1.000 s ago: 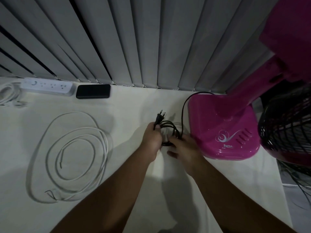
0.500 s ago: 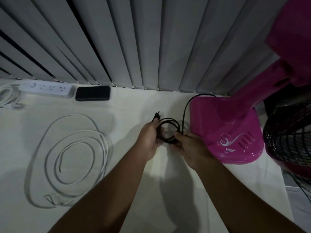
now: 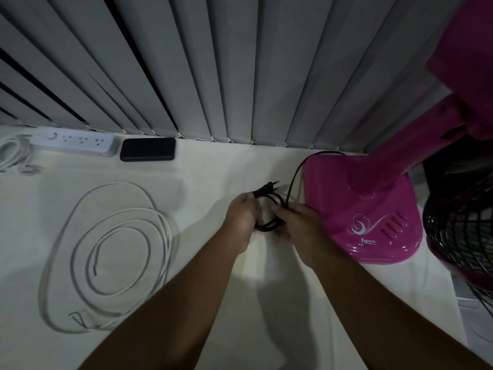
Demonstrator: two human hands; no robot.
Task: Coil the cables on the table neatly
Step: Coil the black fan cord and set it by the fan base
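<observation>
A black fan cable (image 3: pixel 274 200) is wound into a small coil between my hands, near the table's middle. My left hand (image 3: pixel 241 214) grips the coil's left side, with the two-pin plug (image 3: pixel 268 186) sticking out above it. My right hand (image 3: pixel 298 222) holds the coil's right side. The cable's free run (image 3: pixel 296 173) arcs up and back behind the pink fan base (image 3: pixel 360 209). A white cable (image 3: pixel 114 252) lies in loose flat loops on the white table (image 3: pixel 266 303) at the left.
A white power strip (image 3: pixel 74 141) and a black power bank (image 3: pixel 148 149) lie at the back by the grey vertical blinds (image 3: pixel 213 62). A bundled white cord (image 3: pixel 12 153) sits at the far left. The fan's black grille (image 3: pixel 464 217) overhangs the table's right edge.
The plug has tilted over to point up and right. Both hands stay on the black coil, shifted slightly.
</observation>
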